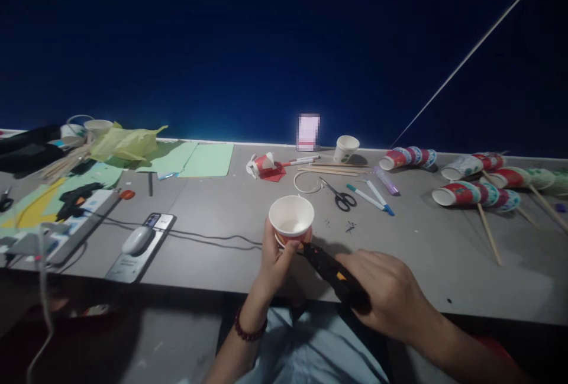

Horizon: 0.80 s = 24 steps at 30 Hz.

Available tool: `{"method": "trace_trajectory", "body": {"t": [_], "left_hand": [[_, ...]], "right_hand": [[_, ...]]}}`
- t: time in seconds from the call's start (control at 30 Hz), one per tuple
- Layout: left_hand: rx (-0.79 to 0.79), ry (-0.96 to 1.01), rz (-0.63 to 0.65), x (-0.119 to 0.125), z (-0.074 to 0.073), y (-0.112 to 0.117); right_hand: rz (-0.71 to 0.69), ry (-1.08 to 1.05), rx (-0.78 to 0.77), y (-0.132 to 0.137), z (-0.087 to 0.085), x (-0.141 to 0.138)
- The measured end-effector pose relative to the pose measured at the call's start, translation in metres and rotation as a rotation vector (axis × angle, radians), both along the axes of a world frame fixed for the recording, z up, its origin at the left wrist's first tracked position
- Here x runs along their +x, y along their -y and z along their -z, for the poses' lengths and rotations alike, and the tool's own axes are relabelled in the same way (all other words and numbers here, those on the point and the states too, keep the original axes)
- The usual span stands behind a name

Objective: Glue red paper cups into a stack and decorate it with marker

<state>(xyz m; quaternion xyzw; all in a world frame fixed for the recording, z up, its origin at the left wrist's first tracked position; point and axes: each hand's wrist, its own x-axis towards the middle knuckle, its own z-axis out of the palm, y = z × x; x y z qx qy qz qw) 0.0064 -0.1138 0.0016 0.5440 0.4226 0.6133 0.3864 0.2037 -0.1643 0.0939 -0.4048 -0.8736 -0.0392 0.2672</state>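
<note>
My left hand [274,257] is wrapped round a paper cup [291,218] with a white inside and a red lower part, held upright over the table's near edge. In my right hand [386,286] is a black hot glue gun [331,271] with an orange mark. Its tip meets the lower side of the cup, close to my left thumb; whether it touches cannot be made out. A dark cord [213,236] runs leftward from near the cup across the tabletop. Beyond the cup lie black-handled scissors [344,199] and a loop of white wire [307,182].
Several patterned cup chains [481,194], some with wooden sticks, lie at right. Markers [366,196], a purple tube [387,181], wooden sticks [335,170] and a white cup [346,148] are behind. Leftward are a phone [144,251], a power strip [86,224], green paper [207,160] and a yellow bag [126,142].
</note>
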Motion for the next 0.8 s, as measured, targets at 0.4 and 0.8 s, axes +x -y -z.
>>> {"method": "trace_trajectory", "body": {"t": [0.4, 0.8], "left_hand": [[-0.147, 0.358, -0.027, 0.003, -0.014, -0.012], [0.188, 0.149, 0.36, -0.031, -0.047, -0.061]], "right_hand": [[0.285, -0.819, -0.459, -0.008, 0.048, -0.004], [0.365, -1.173, -1.099, -0.078, 0.087, 0.003]]}}
